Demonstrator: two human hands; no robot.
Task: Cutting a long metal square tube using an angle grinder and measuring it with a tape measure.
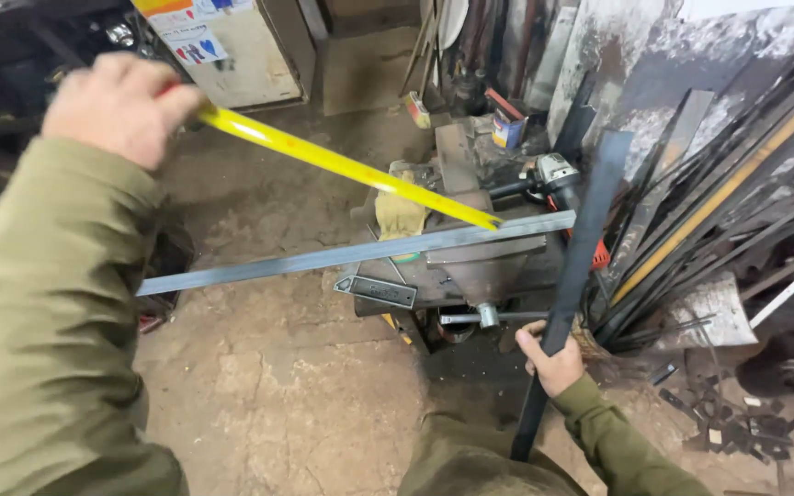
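Observation:
My left hand [121, 106] is raised at the upper left, closed on a tape measure whose case is hidden in the fist. Its yellow blade [342, 165] runs down to the right and ends on a long grey steel bar [351, 255]. That bar lies across a metal vise [480, 266] and juts out far to the left. Low at centre right, my right hand [553, 363] grips a dark flat steel bar [585, 230] that stands nearly upright in front of the vise. Both arms wear olive sleeves.
An angle grinder [549, 179] and a yellowish glove [400, 213] rest on the vise bench. Many long metal bars [737, 211] lean against the right wall. Small metal offcuts [737, 427] litter the cracked concrete floor. A pale cabinet [241, 55] stands behind.

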